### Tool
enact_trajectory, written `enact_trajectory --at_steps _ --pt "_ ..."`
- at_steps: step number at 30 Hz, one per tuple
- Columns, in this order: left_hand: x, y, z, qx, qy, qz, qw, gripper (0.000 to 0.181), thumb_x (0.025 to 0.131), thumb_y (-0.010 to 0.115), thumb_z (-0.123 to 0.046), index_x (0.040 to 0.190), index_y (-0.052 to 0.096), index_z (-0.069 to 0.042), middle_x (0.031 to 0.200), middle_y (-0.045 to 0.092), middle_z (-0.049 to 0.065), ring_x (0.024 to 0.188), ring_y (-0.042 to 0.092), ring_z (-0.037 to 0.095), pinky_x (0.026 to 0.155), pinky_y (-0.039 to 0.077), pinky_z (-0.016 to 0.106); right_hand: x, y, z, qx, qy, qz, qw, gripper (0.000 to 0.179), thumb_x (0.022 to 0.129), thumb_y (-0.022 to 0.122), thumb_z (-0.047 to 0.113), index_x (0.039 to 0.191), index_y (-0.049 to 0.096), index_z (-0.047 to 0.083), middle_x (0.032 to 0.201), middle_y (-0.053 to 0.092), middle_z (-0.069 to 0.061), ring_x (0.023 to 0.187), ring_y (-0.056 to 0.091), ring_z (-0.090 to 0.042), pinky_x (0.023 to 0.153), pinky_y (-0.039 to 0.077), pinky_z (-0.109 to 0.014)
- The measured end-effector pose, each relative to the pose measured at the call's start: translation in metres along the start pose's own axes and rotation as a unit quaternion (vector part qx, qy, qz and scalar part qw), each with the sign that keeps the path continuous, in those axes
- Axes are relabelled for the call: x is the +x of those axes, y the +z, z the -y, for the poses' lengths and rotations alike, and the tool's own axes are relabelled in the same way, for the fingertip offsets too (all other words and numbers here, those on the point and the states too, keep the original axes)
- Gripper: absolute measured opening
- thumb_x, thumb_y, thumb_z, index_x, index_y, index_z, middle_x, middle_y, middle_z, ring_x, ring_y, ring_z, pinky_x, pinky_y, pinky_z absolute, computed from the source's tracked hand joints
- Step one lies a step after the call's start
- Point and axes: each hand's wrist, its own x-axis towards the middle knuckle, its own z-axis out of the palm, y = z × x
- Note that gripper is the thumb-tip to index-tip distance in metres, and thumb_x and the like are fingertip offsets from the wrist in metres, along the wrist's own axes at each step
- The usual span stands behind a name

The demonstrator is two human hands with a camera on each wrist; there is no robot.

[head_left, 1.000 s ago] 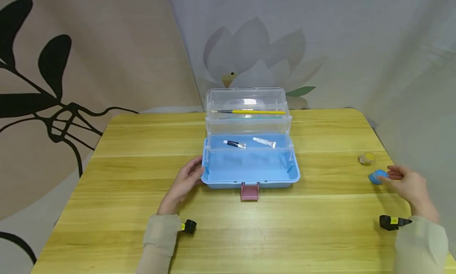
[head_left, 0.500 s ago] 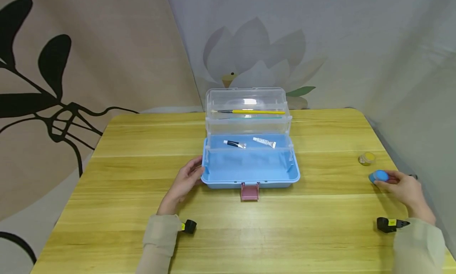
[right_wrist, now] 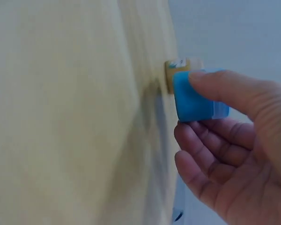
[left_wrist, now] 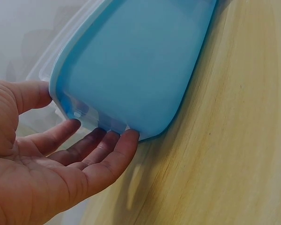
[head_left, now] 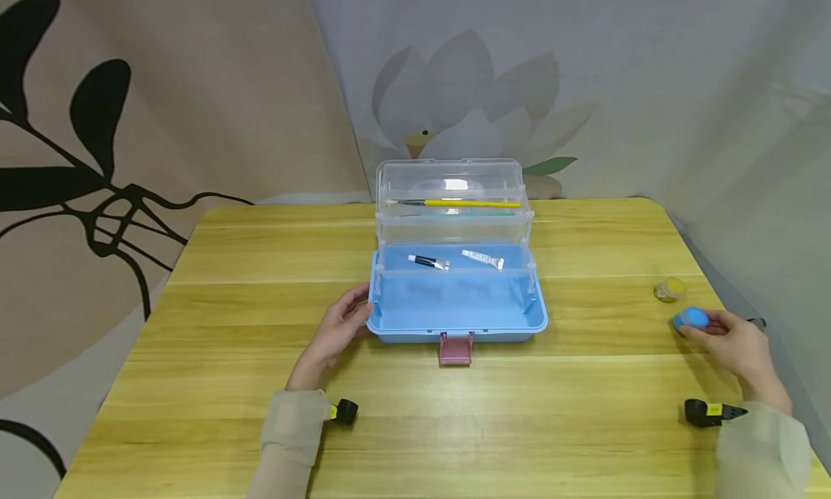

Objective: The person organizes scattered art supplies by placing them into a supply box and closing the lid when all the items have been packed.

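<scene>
A light-blue storage box (head_left: 448,304) stands unfolded, its clear lid and trays (head_left: 454,233) raised at the back. At its left end my left hand (head_left: 343,321) grips it, thumb at the rim and bent fingertips against the end wall, as the left wrist view shows. Far right, my right hand (head_left: 740,347) pinches a small blue paint jar (right_wrist: 194,98) between thumb and fingers; whether it is clear of the table I cannot tell. Just behind it stands a similar yellow jar (head_left: 669,290), partly hidden by the blue one in the right wrist view.
In the trays lie a yellow paintbrush (head_left: 470,203), a black paint tube (head_left: 428,262) and a white paint tube (head_left: 482,259). A pink latch (head_left: 456,349) hangs from the box's front. A dark object (head_left: 758,323) shows behind my right hand. A curtain (head_left: 746,160) borders the table.
My right fingers have closed on the blue jar, which has tipped slightly. The dark object behind that hand has come into sight. The left hand and box stay put.
</scene>
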Motion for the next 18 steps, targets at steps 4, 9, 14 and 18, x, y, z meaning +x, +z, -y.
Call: enact_trajectory --at_steps 4,9,14,18 --pt "0.0 0.0 0.0 0.001 -0.002 0.0 1.0 0.048 0.1 0.044 -0.009 0.144 0.028 0.002 0.143 0.034 0.023 0.122 0.044 0.034 0.088 0.049 0.038 0.002 -0.004 0.013 0.016 -0.022 -0.012 0.9996 0.057 0.086 0.068 0.032 0.116 0.052 -0.013 0.101 0.06 -0.032 0.069 0.037 0.016 0.053 0.039 -0.015" --pt "0.001 0.0 0.001 0.002 0.0 0.0 1.0 0.048 0.1 0.044 -0.01 0.144 0.028 0.002 0.144 0.034 0.023 0.123 0.043 0.034 0.089 0.049 0.039 0.008 -0.009 0.036 0.03 -0.051 -0.031 0.9978 0.048 0.086 0.068 0.028 0.114 0.056 -0.01 0.094 0.064 -0.022 0.071 0.035 0.021 0.055 0.039 -0.014" --pt "0.0 0.0 0.0 -0.001 0.004 0.002 1.0 0.049 0.1 0.045 -0.01 0.143 0.028 0.003 0.143 0.034 0.023 0.123 0.043 0.035 0.089 0.048 0.04 0.015 -0.012 0.06 0.042 -0.063 -0.034 0.9966 0.051 0.086 0.067 0.031 0.118 0.055 -0.008 0.087 0.059 0.007 0.073 0.037 0.019 0.058 0.039 -0.015" --pt "0.0 0.0 0.0 -0.004 0.005 0.001 1.0 0.048 0.099 0.045 -0.01 0.143 0.029 0.003 0.143 0.035 0.023 0.122 0.044 0.034 0.089 0.049 0.04 0.021 -0.01 0.078 0.054 -0.076 -0.032 0.9951 0.05 0.087 0.066 0.03 0.118 0.054 -0.007 0.087 0.056 0.011 0.074 0.039 0.017 0.059 0.04 -0.014"
